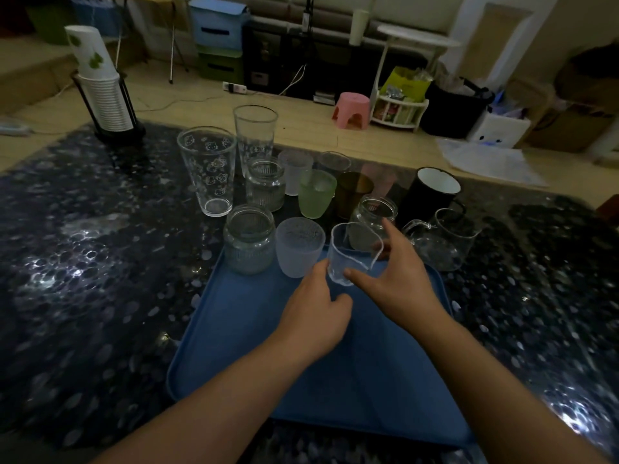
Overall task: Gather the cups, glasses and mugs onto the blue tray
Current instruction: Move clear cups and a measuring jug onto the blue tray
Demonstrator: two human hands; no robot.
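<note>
Item in hand: small clear cup (pixel 353 254), tilted slightly, poised at the far end of the blue tray (pixel 234 346), just right of the frosted cup (pixel 299 247). Whether its base is touching the tray cannot be told.

Right hand (pixel 395 286): thumb and fingers are curling round the small clear cup from the right and grasping it. Left hand (pixel 316 311): fingers loosely curled, fingertips touching the cup's near left side and steadying it, gripping nothing.

Already on the tray, far edge: ribbed glass jar (pixel 249 239) at left, frosted cup beside it.

Waiting on the dark patterned table (pixel 100 262), beyond the tray: two tall printed glasses (pixel 209 170), a second ribbed jar (pixel 266 185), green frosted cup (pixel 316 194), amber cup (pixel 353 192), clear jar (pixel 375 216), black mug (pixel 432 192), clear glass pitcher (pixel 443 239) at right.

Step, as judged: the person is placing the third piece in the far row; the task is at an early stage.

Next move calls for: setting the cup upright beside the frosted cup without knocking it, then releasing and reaching for the clear jar just behind.
</note>
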